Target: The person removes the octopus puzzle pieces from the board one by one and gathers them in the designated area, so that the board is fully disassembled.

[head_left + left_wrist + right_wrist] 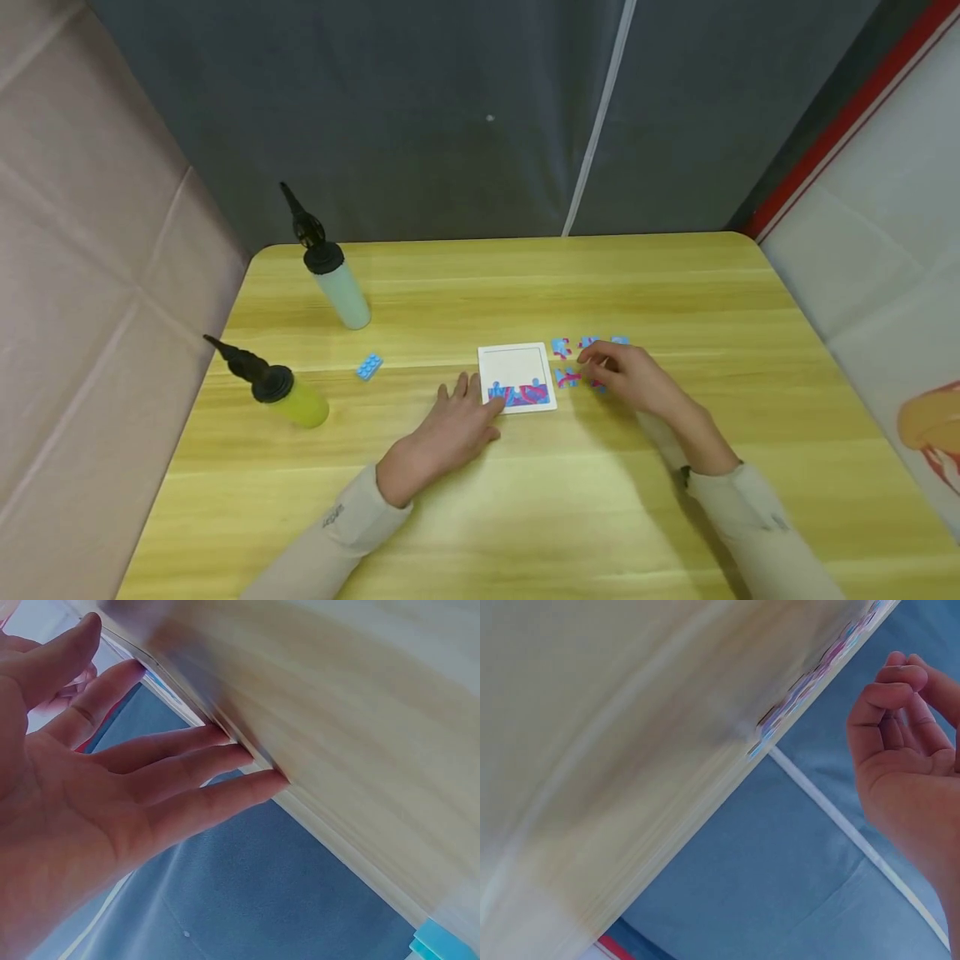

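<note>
In the head view a white square puzzle tray (pixel 513 363) lies on the table, its near edge lined with joined blue-and-pink jigsaw pieces (pixel 528 395). My left hand (pixel 453 427) rests at the tray's left side, fingers spread and fairly straight, index finger over the tray's lower left corner. The left wrist view shows those fingertips (pixel 279 778) down at the table surface. Above the loose jigsaw pieces (pixel 567 378) right of the tray hovers my right hand (pixel 637 379), fingers loosely bent with nothing visible between them. It partly hides the pieces beneath.
Two squat bottles with black pointed tops, one pale green (pixel 343 296) and one yellow-green (pixel 302 405), lie or lean at the left. A blue toy brick (pixel 369 367) sits between them and the tray. A dark curtain (pixel 420 125) hangs behind the wooden table (pixel 480 292).
</note>
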